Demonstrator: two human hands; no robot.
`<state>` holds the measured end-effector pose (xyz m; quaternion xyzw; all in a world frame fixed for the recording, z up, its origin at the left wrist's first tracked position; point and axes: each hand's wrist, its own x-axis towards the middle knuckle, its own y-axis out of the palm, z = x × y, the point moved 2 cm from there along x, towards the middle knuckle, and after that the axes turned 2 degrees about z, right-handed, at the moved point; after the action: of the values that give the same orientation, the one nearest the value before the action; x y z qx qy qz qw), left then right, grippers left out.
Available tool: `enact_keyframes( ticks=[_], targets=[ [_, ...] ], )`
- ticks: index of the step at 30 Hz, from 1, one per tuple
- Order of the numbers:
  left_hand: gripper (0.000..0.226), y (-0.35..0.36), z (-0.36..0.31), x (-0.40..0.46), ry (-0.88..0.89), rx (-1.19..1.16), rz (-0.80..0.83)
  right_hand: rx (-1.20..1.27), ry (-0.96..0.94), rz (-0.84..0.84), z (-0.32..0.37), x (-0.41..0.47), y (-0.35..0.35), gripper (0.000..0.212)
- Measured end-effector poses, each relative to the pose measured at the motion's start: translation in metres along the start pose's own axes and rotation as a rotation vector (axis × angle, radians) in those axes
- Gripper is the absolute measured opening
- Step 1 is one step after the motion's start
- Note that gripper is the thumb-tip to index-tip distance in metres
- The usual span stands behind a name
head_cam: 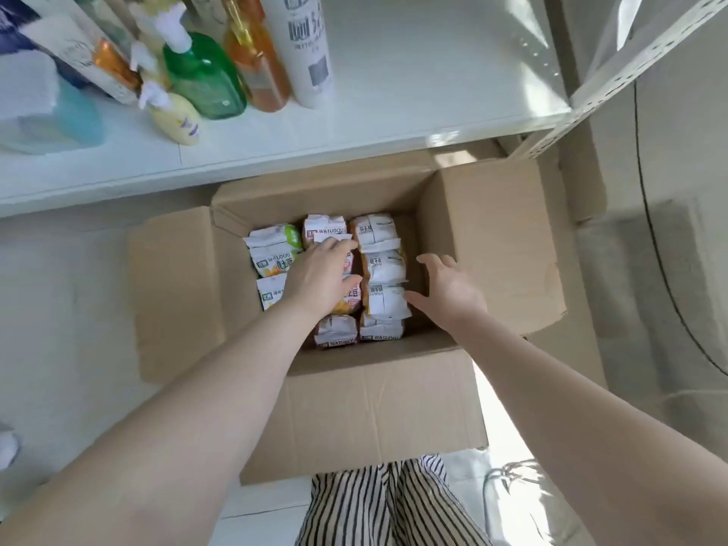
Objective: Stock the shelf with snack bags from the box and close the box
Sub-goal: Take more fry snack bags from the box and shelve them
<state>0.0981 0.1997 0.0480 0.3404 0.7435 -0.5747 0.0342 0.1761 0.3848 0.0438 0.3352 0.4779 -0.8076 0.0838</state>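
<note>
An open cardboard box [492, 246] stands on the floor below a white shelf [394, 124], all its flaps folded out. Inside lie several white snack bags [384, 266] in three rows, with green, red and orange print. My left hand [321, 275] reaches into the box and rests on the middle row, fingers laid over a red-printed bag [323, 228]; whether it grips is unclear. My right hand [449, 291] hovers open at the right side of the box, fingers spread beside the right row of bags.
The shelf's left half holds bottles: a green pump bottle [205, 76], an orange one [256, 61], a tall white one [303, 45], a small yellow one [177, 120]. Its right half is bare. A metal upright [614, 76] stands at right. Striped trousers [386, 506] show below.
</note>
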Motion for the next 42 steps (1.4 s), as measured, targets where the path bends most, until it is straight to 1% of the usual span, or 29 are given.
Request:
enact_keyframes(
  ticks=[3,8,12,18,21,24,25,28,31,35,38,42],
  targets=[
    [0.052,0.051,0.016,0.037,-0.018,-0.062,0.004,0.070,0.051,0.004,-0.021,0.042,0.046,0.065],
    [0.051,0.115,0.035,0.092,-0.043,-0.137,-0.005,0.351,0.200,-0.011,-0.044,0.098,0.105,0.067],
    [0.050,0.147,0.044,0.123,-0.056,-0.147,-0.001,0.519,0.292,0.008,-0.053,0.128,0.141,0.068],
    [0.041,0.176,0.050,0.151,-0.080,-0.130,-0.019,0.625,0.465,-0.002,-0.066,0.157,0.171,0.072],
    [0.028,0.184,0.055,0.161,-0.099,-0.178,-0.050,0.685,0.529,-0.015,-0.068,0.167,0.176,0.074],
    [0.007,0.185,0.060,0.168,-0.130,-0.230,-0.087,0.776,0.570,-0.079,-0.067,0.173,0.175,0.067],
    [0.005,0.184,0.062,0.170,-0.144,-0.243,-0.102,0.822,0.588,-0.089,-0.066,0.174,0.175,0.064],
    [0.006,0.179,0.065,0.170,-0.183,-0.288,-0.127,0.993,0.646,-0.097,-0.059,0.172,0.175,0.052],
    [0.007,0.172,0.066,0.168,-0.178,-0.318,-0.145,1.153,0.680,-0.118,-0.050,0.169,0.172,0.043],
    [0.005,0.161,0.068,0.160,-0.167,-0.355,-0.168,1.365,0.638,-0.154,-0.038,0.159,0.165,0.034],
    [0.006,0.153,0.069,0.153,-0.151,-0.411,-0.170,1.417,0.616,-0.169,-0.034,0.146,0.158,0.027],
    [0.008,0.133,0.066,0.138,-0.151,-0.521,-0.167,1.460,0.607,-0.219,-0.029,0.123,0.143,0.023]
  ],
)
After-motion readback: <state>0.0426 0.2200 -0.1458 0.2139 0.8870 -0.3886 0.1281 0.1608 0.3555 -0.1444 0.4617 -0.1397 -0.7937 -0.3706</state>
